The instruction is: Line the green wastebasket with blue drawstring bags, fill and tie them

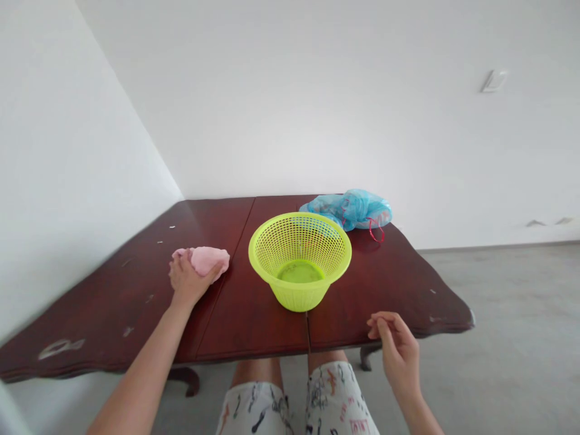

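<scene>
My left hand (185, 279) grips a bunched pink cloth (209, 258) on the left part of the dark wooden table, its fingers wrapped over the near side. To the right of that hand stands a lime-green plastic colander basket (299, 297), upright, with a mesh wall and no cloth inside. My right hand (399, 347) hangs by the front right edge of the table, fingers loosely curled and thumb near them. I see nothing held in it.
Behind the basket lies a crumpled blue translucent bag (357, 208) with a red drawstring. The red-brown table (258, 326) has seams, worn pale marks and a wavy edge. White walls (290, 109) rise behind and on the left. My legs are under the front edge.
</scene>
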`<state>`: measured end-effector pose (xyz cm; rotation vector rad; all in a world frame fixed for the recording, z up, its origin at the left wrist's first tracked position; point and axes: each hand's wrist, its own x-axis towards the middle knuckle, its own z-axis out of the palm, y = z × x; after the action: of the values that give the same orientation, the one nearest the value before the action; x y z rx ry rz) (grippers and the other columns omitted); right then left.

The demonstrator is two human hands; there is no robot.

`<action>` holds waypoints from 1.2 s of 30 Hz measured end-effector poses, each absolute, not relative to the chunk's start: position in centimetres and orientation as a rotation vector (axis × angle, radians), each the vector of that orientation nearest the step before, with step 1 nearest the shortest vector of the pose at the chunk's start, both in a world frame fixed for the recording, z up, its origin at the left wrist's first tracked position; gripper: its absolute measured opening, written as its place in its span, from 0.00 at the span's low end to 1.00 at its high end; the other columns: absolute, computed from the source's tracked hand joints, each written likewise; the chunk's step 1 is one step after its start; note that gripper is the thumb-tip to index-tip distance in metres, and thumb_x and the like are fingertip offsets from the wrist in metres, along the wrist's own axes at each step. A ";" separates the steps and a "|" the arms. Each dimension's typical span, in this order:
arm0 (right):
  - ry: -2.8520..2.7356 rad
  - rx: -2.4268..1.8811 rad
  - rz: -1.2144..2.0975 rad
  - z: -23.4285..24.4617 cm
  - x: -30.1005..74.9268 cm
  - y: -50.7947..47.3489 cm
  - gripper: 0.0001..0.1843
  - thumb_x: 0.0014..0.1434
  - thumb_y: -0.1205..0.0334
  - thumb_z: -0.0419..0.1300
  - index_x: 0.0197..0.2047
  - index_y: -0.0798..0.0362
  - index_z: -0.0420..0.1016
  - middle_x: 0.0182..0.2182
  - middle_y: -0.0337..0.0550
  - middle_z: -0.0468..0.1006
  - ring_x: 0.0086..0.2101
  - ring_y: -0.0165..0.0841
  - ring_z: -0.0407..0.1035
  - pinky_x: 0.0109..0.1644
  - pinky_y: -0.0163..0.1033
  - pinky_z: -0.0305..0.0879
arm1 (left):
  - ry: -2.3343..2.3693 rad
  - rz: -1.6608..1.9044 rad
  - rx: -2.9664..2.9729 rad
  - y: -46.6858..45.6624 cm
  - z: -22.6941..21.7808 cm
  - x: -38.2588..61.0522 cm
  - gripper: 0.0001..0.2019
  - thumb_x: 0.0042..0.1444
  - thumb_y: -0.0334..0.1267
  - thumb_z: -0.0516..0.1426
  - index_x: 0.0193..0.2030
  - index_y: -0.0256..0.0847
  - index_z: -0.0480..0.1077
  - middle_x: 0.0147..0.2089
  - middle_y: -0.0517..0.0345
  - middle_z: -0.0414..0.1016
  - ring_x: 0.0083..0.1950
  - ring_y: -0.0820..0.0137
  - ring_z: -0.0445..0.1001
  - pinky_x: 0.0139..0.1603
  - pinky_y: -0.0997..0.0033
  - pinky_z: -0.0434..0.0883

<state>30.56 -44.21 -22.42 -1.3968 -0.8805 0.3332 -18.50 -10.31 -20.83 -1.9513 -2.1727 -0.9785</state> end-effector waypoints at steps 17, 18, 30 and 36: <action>-1.470 -1.944 -0.188 -25.9 34.9 -35.4 0.18 0.82 0.50 0.57 0.61 0.49 0.83 0.75 0.61 0.79 0.70 0.58 0.75 0.78 0.68 0.71 | -1.934 -0.758 -2.000 -12.2 -19.1 -18.2 0.23 0.82 0.47 0.53 0.61 0.42 0.89 0.64 0.35 0.79 0.68 0.38 0.74 0.71 0.36 0.74; -1.479 -1.949 -0.186 -26.0 34.9 -35.5 0.18 0.82 0.50 0.56 0.61 0.49 0.83 0.74 0.61 0.79 0.70 0.57 0.76 0.78 0.68 0.71 | -1.926 -0.705 -2.025 -12.0 -19.2 -18.4 0.23 0.82 0.46 0.52 0.60 0.41 0.90 0.60 0.35 0.80 0.65 0.39 0.76 0.69 0.39 0.75; -1.489 -1.941 -0.196 -25.9 35.3 -35.4 0.17 0.82 0.52 0.55 0.58 0.51 0.83 0.68 0.60 0.84 0.65 0.55 0.79 0.72 0.64 0.75 | -1.900 -0.537 -2.248 -10.9 -20.2 -18.2 0.28 0.81 0.45 0.50 0.74 0.34 0.82 0.71 0.31 0.80 0.75 0.41 0.76 0.82 0.41 0.69; -1.488 -1.950 -0.192 -25.8 35.2 -35.3 0.17 0.81 0.53 0.54 0.57 0.51 0.82 0.67 0.60 0.85 0.64 0.55 0.79 0.71 0.62 0.74 | -1.972 -0.376 -2.337 -12.1 -21.3 -17.0 0.36 0.83 0.52 0.48 0.85 0.30 0.71 0.91 0.28 0.62 0.93 0.40 0.58 0.92 0.36 0.57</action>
<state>35.24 -35.35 -25.81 -1.9501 -1.4880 -0.1921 -17.04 -12.12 -21.30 -2.3367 -1.9722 -0.3757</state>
